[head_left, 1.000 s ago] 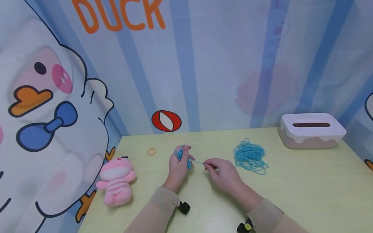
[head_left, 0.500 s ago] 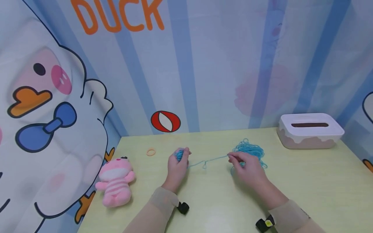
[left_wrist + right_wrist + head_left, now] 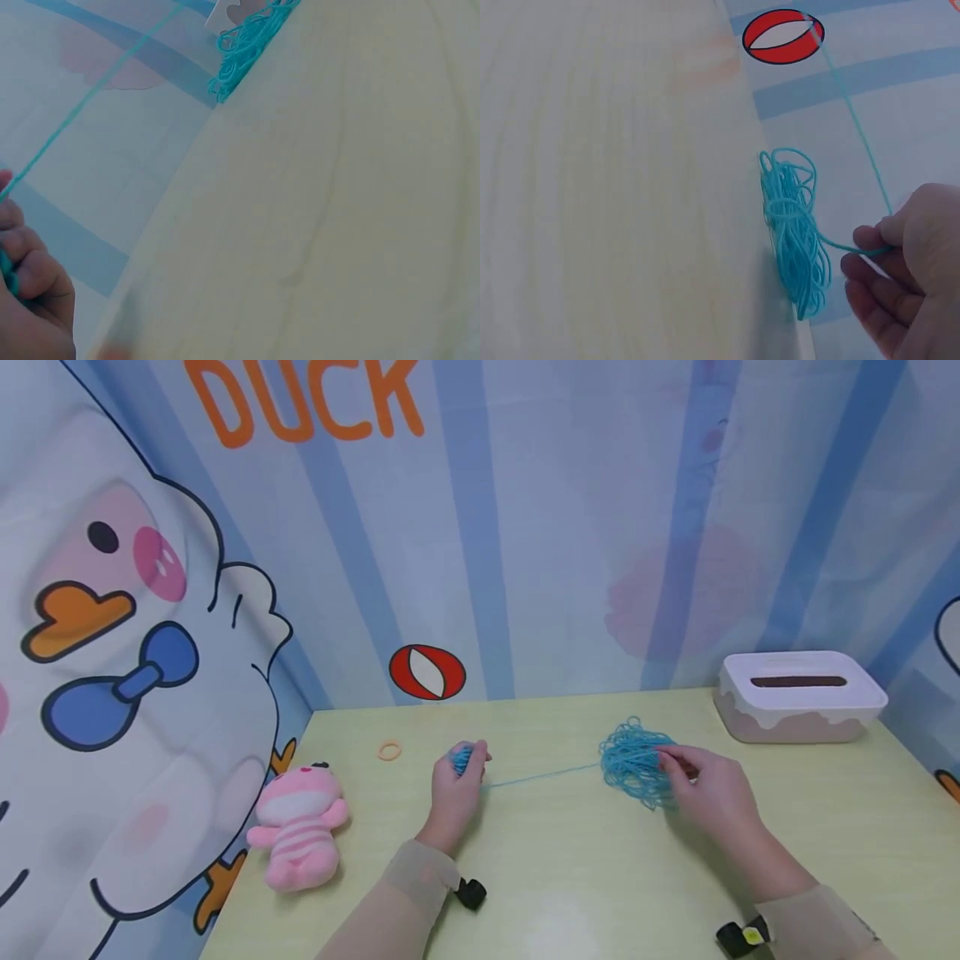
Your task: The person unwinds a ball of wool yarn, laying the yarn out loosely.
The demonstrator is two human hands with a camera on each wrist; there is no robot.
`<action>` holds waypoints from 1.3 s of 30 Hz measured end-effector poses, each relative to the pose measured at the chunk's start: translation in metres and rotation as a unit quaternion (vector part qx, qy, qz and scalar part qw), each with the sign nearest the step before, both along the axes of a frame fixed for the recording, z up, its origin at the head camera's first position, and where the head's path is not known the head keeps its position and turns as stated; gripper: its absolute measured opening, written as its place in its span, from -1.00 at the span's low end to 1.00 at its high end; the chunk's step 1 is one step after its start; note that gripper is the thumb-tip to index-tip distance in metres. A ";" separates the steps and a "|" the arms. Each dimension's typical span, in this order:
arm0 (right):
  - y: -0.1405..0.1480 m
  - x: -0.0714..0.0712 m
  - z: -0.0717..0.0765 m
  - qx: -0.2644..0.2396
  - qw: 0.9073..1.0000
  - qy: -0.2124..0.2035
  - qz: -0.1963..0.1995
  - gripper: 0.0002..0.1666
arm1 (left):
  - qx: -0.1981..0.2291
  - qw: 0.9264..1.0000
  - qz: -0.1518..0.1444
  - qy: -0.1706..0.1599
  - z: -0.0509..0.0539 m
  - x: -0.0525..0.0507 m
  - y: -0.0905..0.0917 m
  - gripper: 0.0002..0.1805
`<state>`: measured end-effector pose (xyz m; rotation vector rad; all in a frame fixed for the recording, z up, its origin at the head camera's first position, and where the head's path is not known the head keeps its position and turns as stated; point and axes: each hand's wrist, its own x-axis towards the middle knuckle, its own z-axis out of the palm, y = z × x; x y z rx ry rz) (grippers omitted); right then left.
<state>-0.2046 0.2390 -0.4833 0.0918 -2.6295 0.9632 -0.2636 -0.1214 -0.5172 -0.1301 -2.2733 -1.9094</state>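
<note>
A: Begin at the left of the table [image 3: 540, 868].

B: A pink plush toy [image 3: 302, 831] lies near the left edge, with an orange ring [image 3: 389, 759] to its right. Neither touches a hand. In my judgement, both lie clear of the yarn's path.

A: The left hand [image 3: 454, 789]?

B: Fingers curled closely round a wound blue bundle [image 3: 462, 759], part of which shows beyond the hand. The grip probably keeps the turns from slipping.

A: And between the hands?

B: One strand [image 3: 540, 776] runs nearly straight from the left hand, passing over the loose yarn pile [image 3: 632, 764] to the right hand [image 3: 708, 787]. Its straightness suggests light tension.

A: State the pile's position and the right hand's fingers.

B: The pile rests on the table, right of centre. Thumb and forefinger pinch the strand; the remaining fingers are loosely bent. The right wrist view shows a length leading from that pinch into the pile. A fingertip hold, I judge, lets yarn be drawn without dragging the heap.

A: Far right?

B: A tissue box [image 3: 798, 702] at the back, apart from the pile and untouched.
</note>
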 end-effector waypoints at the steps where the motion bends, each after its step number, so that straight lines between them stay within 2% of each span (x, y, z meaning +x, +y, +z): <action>1: 0.003 -0.001 -0.001 0.011 1.000 -0.007 -0.004 -0.68 | -0.002 1.000 -0.001 0.002 0.000 0.000 0.000 -0.54; 8: 0.007 -0.004 -0.006 0.058 0.996 -0.073 -0.014 -0.63 | 0.045 0.997 -0.061 -0.024 0.003 0.004 0.001 -0.46; 11: 0.008 -0.004 -0.006 0.066 0.993 -0.091 -0.020 -0.63 | 0.061 0.995 -0.075 -0.022 0.004 0.004 0.002 -0.45; 17: 0.017 -0.005 -0.006 0.079 0.988 -0.123 -0.046 -0.58 | 0.066 0.994 -0.081 -0.015 0.006 0.006 0.002 -0.43; 20: 0.021 -0.006 -0.007 0.067 0.988 -0.131 -0.049 -0.60 | 0.063 0.995 -0.077 -0.017 0.006 0.005 0.002 -0.45; 22: 0.021 -0.005 -0.007 0.059 0.989 -0.126 -0.045 -0.62 | 0.065 0.995 -0.075 -0.018 0.006 0.006 0.001 -0.48; 24: 0.017 -0.004 -0.007 0.050 0.993 -0.100 -0.035 -0.65 | 0.071 0.994 -0.078 -0.016 0.006 0.006 0.001 -0.50; 26: 0.007 -0.003 -0.005 0.042 0.997 -0.057 -0.022 -0.69 | 0.080 0.993 -0.085 -0.013 0.006 0.006 0.001 -0.52; 28: -0.009 -0.002 -0.003 0.030 1.000 0.005 0.000 -0.69 | 0.090 0.991 -0.097 -0.009 0.006 0.006 0.001 -0.51; 30: -0.029 -0.002 -0.002 0.018 0.998 0.058 0.030 -0.70 | 0.100 0.989 -0.113 -0.005 0.006 0.006 0.001 -0.51; 32: -0.051 -0.002 -0.002 0.011 0.994 0.081 0.073 -0.72 | 0.103 0.986 -0.128 0.000 0.006 0.006 0.001 -0.53; 34: -0.074 -0.003 -0.002 0.008 0.991 0.071 0.117 -0.69 | 0.100 0.985 -0.139 0.003 0.007 0.006 0.002 -0.56; 37: -0.109 -0.004 -0.002 0.003 0.985 0.018 0.172 -0.55 | 0.100 0.985 -0.143 -0.003 0.007 0.006 0.003 -0.62; 39: -0.130 -0.006 -0.002 -0.002 0.981 -0.013 0.193 -0.45 | 0.107 0.984 -0.142 -0.013 0.008 0.007 0.005 -0.65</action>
